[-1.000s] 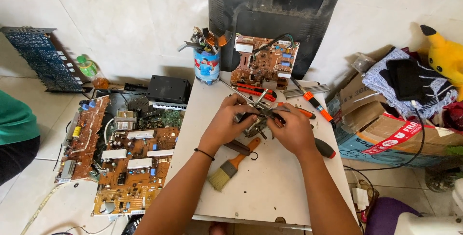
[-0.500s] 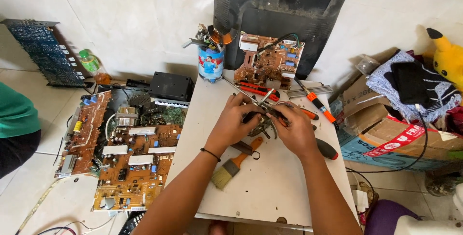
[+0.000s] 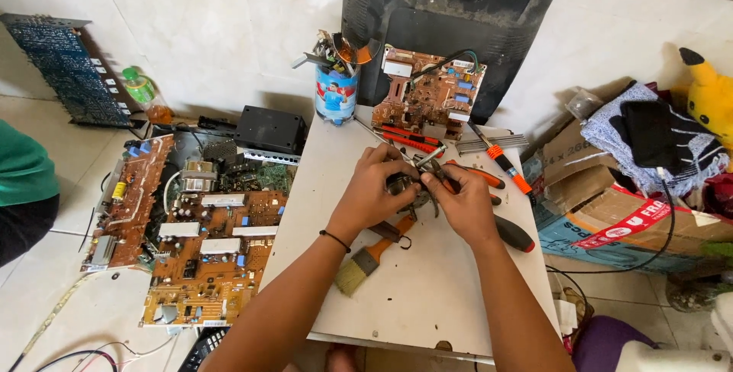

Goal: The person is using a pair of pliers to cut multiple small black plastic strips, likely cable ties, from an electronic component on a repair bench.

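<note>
1. Here, both hands meet over the white table (image 3: 427, 296), near its middle.
2. The left hand (image 3: 374, 193) has its fingers curled closed around a small dark metal part (image 3: 402, 186); the part sits between the 2 hands, just above the tabletop.
3. The right hand (image 3: 463, 202) is closed on pliers (image 3: 432, 160), whose tips touch the metal part. What the part is exactly: cannot tell, mostly hidden by fingers.
4. A paintbrush (image 3: 368, 257) with an orange handle lies just below the left wrist.
5. A black-handled screwdriver (image 3: 513, 234) lies just right of the right hand.
6. A brown circuit board (image 3: 427, 97) leans at the table's far edge, beside a tin of tools (image 3: 336, 90).
7. More circuit boards (image 3: 206, 242) lie on the floor, left of the table.
</note>
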